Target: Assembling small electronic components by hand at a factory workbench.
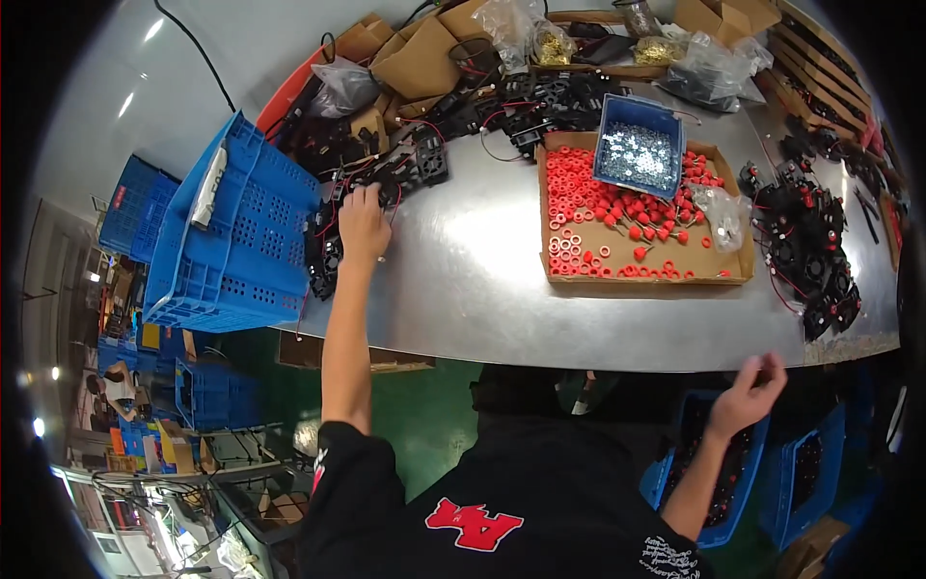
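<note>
My left hand [365, 227] reaches over the left part of the metal table, its fingers closed at a black plastic part [388, 181] in a pile of similar parts with thin wires. Some of these carry small round fans. The fingertips partly cover the place where they grip. Over the front edge of the table, on the right, hovers my right hand [748, 398]. Its fingers are loosely bent and apart, and nothing shows in them. The nearest things on the table to it are black fan parts [810, 246] with red and black wires.
A blue perforated crate [253, 217] stands at the left end. A shallow cardboard tray [637, 280] holds red rings and red-capped pieces, with a blue bin [600, 159] of small metal bits on it. Cardboard boxes [417, 66] and plastic bags line the back. Blue bins [808, 473] stand below right.
</note>
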`<state>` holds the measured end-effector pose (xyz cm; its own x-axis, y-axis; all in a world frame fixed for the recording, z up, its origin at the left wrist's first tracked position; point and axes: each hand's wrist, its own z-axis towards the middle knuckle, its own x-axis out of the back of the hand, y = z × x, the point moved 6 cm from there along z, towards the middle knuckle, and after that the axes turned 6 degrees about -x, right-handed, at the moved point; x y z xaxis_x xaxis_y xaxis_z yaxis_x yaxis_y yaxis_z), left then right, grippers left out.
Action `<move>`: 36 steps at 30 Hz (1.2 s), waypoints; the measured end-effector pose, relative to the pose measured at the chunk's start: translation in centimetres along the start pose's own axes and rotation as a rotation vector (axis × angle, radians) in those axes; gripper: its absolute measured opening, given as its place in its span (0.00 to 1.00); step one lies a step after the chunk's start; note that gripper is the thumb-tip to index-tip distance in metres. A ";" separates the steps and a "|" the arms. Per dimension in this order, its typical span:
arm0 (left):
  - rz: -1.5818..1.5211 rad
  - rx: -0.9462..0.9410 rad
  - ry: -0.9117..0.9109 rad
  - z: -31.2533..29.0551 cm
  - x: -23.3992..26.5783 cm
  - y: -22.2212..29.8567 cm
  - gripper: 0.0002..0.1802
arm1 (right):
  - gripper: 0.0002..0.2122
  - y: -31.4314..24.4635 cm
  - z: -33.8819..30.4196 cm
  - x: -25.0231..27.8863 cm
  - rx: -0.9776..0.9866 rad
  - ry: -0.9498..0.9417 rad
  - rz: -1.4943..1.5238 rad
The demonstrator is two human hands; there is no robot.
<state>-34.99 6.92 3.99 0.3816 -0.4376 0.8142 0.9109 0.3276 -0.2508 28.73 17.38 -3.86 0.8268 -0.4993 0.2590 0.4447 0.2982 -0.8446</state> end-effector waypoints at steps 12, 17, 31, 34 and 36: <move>-0.150 0.308 0.219 1.7 4.0 -2.5 0.13 | 0.12 -6.8 -5.8 -2.5 -0.005 -0.307 0.240; -1.132 0.765 0.033 -2.9 3.6 0.4 0.21 | 0.13 -10.8 -8.3 -6.4 -0.113 -0.670 0.341; -0.722 0.591 -0.085 -1.3 2.3 17.4 0.36 | 0.17 -17.4 -13.1 -19.5 0.141 -1.008 0.320; -0.549 0.652 -0.332 1.5 1.6 18.9 0.47 | 0.14 -18.5 -14.1 -19.1 0.392 -0.989 0.248; -0.555 0.667 -0.441 2.8 0.2 18.5 0.47 | 0.13 -18.8 -14.3 -18.7 0.479 -0.975 0.204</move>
<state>-18.50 15.29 0.97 -0.2918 -0.3646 0.8842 0.6157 0.6359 0.4654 -0.03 9.49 0.44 0.7233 0.3871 0.5718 0.1825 0.6914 -0.6990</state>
